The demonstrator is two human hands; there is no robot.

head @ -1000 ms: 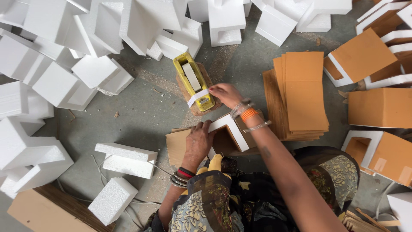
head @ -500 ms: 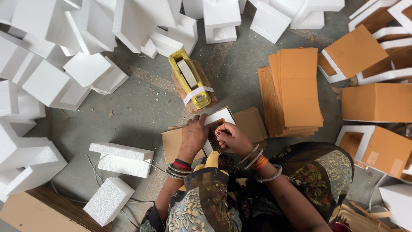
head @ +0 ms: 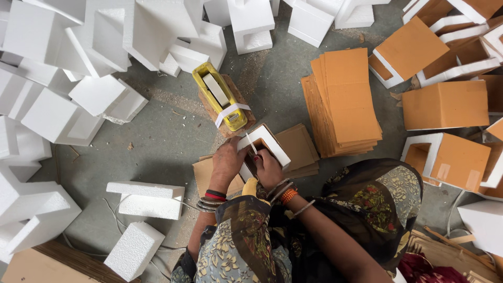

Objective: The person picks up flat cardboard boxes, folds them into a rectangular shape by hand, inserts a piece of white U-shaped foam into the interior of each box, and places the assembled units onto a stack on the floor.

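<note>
Both hands — left hand (head: 226,163), right hand (head: 270,167) — grip the foam frame (head: 264,144); uneven pressure could crease the tape strip (head: 251,142) or snap foam.

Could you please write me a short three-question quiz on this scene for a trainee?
1. True or false: the left hand rests on the foam-and-cardboard piece.
2. What lies nearest beyond that piece? A) yellow tape dispenser B) stack of cardboard sheets C) loose foam block
3. What does the right hand touch?

Key
1. True; it steadies the near left side.
2. A.
3. The same piece, pressing its inner cardboard face.
</note>
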